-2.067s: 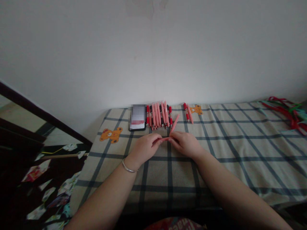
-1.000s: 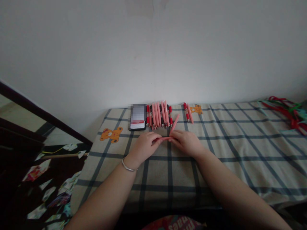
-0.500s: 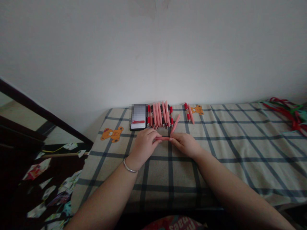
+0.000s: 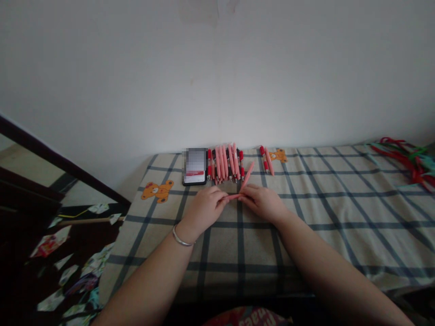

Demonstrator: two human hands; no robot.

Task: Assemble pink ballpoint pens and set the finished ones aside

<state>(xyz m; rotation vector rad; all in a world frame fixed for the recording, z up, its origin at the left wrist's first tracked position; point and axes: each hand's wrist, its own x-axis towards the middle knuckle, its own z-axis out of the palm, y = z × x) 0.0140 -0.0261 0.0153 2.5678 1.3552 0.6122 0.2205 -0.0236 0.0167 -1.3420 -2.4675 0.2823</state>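
Note:
Between my two hands, low over the checked cloth, a pink pen (image 4: 233,197) is held crosswise. My left hand (image 4: 206,206), with a silver bangle at the wrist, pinches its left end. The fingers of my right hand (image 4: 261,201) close on its other end. Another pink pen (image 4: 249,172) slants up and away beside the right fingertips; whether that hand grips it too I cannot tell. Just beyond my hands lies a row of pink, red and black pens (image 4: 224,163). A red pen (image 4: 264,159) and a pink pen (image 4: 269,162) lie side by side farther right.
A phone (image 4: 195,166) with a partly blurred screen lies left of the pen row. Tangled red and green ribbons (image 4: 413,163) rest at the far right. A plain wall (image 4: 217,81) rises behind the table. Scraps (image 4: 68,274) litter the dark area at lower left.
My right fingers have shifted their grip on the crosswise pen, and less of it shows between the hands. The view has moved slightly.

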